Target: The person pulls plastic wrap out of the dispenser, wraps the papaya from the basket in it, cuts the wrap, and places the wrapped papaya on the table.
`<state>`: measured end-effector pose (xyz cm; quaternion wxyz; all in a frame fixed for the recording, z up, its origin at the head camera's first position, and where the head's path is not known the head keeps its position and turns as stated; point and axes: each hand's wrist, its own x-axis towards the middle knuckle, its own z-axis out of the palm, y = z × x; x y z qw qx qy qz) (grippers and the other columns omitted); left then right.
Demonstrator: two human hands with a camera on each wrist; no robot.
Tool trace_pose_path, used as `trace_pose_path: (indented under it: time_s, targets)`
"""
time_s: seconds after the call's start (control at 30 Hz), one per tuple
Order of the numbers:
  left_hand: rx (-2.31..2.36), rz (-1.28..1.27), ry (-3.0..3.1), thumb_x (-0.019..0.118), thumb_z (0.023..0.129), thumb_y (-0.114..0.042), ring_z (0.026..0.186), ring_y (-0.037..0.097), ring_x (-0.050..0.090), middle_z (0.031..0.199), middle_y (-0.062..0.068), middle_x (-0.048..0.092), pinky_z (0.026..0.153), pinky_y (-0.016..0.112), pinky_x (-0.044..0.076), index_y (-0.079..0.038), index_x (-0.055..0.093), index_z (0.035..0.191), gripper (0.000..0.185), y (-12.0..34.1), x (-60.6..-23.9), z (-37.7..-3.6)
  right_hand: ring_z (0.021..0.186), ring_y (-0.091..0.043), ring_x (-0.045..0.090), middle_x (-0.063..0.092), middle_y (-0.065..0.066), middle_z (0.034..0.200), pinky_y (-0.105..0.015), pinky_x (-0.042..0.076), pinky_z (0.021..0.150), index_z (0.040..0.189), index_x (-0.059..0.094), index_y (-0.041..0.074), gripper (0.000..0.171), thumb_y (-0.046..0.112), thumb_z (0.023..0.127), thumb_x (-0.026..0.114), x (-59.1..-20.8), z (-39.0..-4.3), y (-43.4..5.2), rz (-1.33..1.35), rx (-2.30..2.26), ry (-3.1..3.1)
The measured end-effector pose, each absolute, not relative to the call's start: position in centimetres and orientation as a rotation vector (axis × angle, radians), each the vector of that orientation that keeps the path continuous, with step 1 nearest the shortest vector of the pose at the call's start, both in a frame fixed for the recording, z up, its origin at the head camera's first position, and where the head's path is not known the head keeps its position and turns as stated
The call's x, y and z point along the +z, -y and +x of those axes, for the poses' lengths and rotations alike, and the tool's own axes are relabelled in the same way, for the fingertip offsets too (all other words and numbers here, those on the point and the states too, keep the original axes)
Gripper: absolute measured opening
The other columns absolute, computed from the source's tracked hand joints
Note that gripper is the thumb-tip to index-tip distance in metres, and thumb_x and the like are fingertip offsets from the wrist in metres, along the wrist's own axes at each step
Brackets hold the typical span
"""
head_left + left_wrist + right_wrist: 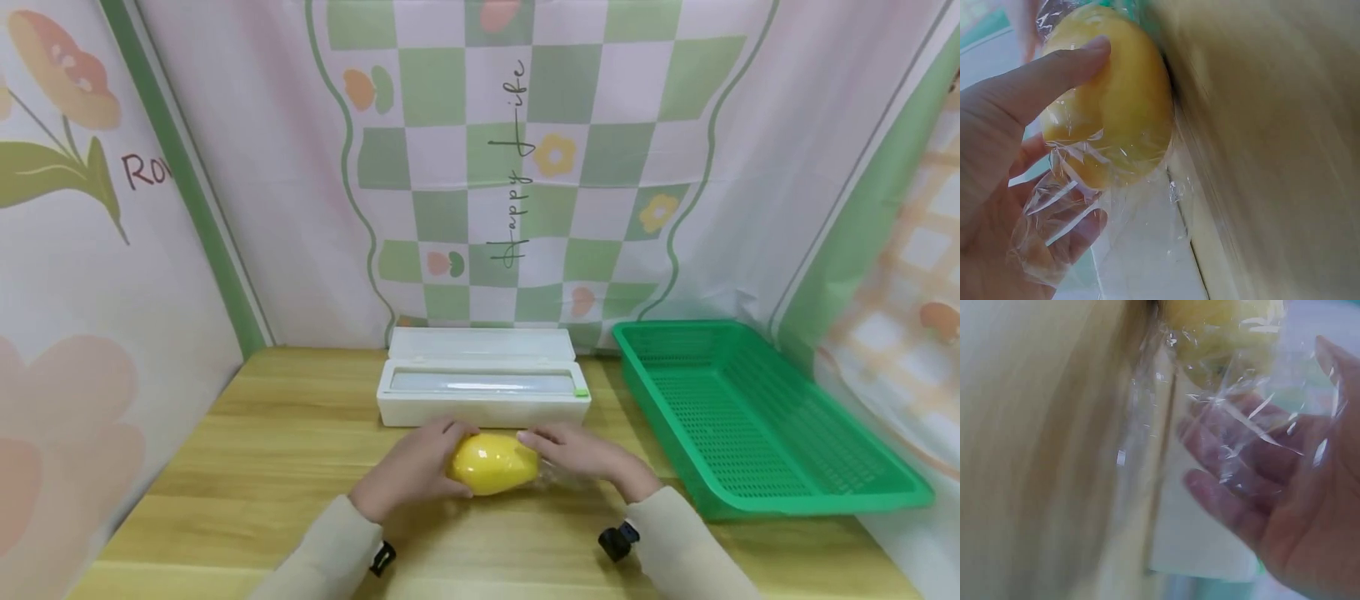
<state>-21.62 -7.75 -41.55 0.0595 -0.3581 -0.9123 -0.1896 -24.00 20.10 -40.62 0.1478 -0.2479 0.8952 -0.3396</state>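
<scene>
A smooth yellow oval fruit (495, 463), mango-like in shape, sits low over the wooden table in front of the white box. Clear cling film (1085, 187) covers it and sticks out loosely at both ends. My left hand (420, 468) grips the fruit from the left, its thumb (1066, 72) pressed on the wrapped surface and its fingers around the far side. On the other end, my right hand (581, 454) has its fingers loosely bent and spread, with the fingertips at the fruit's right end. Loose film (1254, 437) stretches across the right palm and fingers.
Behind the hands stands a white cling film dispenser (483, 411), lid (480, 344) raised, with a roll inside and a green slider at its right end. A green perforated basket (817, 502) occupies the right side of the table (300, 433). Printed curtains enclose the back and sides.
</scene>
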Motion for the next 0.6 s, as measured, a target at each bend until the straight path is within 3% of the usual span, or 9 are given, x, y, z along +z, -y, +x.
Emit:
trace_pose_path:
  time_s: [0.27, 0.6]
  targets:
    - [-0.679, -1.047, 2.834, 0.088, 0.076, -0.038, 0.117, 0.019, 0.057, 0.131, 0.006, 0.059, 0.101, 0.038, 0.049, -0.007, 0.056, 0.137, 0.076, 7.9, -41.8, -22.1, 0.114, -0.027, 0.06, 0.065, -0.01, 0.123, -0.046, 0.051, 0.097, 0.128, 0.062, 0.004, 0.057, 0.041, 0.088, 0.077, -39.5, -20.9, -18.1, -1.19, -0.623, -2.992]
    - [-0.739, -1.073, 2.812, 0.086, 0.079, -0.035, 0.12, 0.022, 0.056, 0.133, 0.008, 0.06, 0.102, 0.04, 0.048, -0.006, 0.055, 0.139, 0.074, 8.2, -41.9, -22.5, 0.115, -0.034, 0.061, 0.061, -0.02, 0.13, -0.048, 0.053, 0.095, 0.139, 0.053, -0.004, 0.07, 0.023, 0.082, 0.085, -41.3, -20.6, -17.6, -1.112, -0.472, -3.055]
